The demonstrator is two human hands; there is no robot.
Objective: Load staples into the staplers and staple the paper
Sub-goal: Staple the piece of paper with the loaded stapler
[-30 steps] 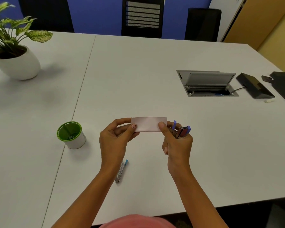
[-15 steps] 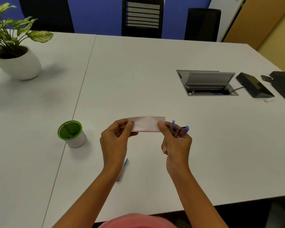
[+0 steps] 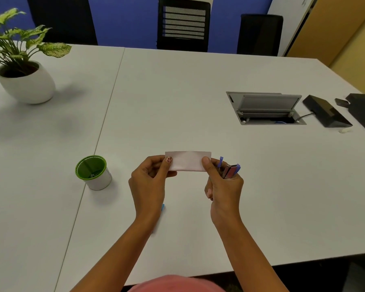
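A small folded strip of paper (image 3: 188, 161) is held above the white table (image 3: 198, 91), stretched flat between both hands. The left hand (image 3: 149, 182) pinches its left end, the thumb on the near face at the strip's 9 o'clock edge and the other fingers curled behind it. The right hand (image 3: 223, 186) pinches the right end, thumb tip pressed on the near face at the strip's 3 o'clock edge. The same hand also grips a stapler (image 3: 229, 170) with blue plastic parts in its curled fingers, its metal end poking up at about 2 o'clock from the knuckles, just beside the paper's right end; whether stapler and paper touch cannot be told. A second, light-blue item (image 3: 162, 207) lies on the table at 6 o'clock from the left hand, mostly hidden by the wrist. A green-rimmed cup (image 3: 93, 172) stands at 9 o'clock from the left hand, well apart.
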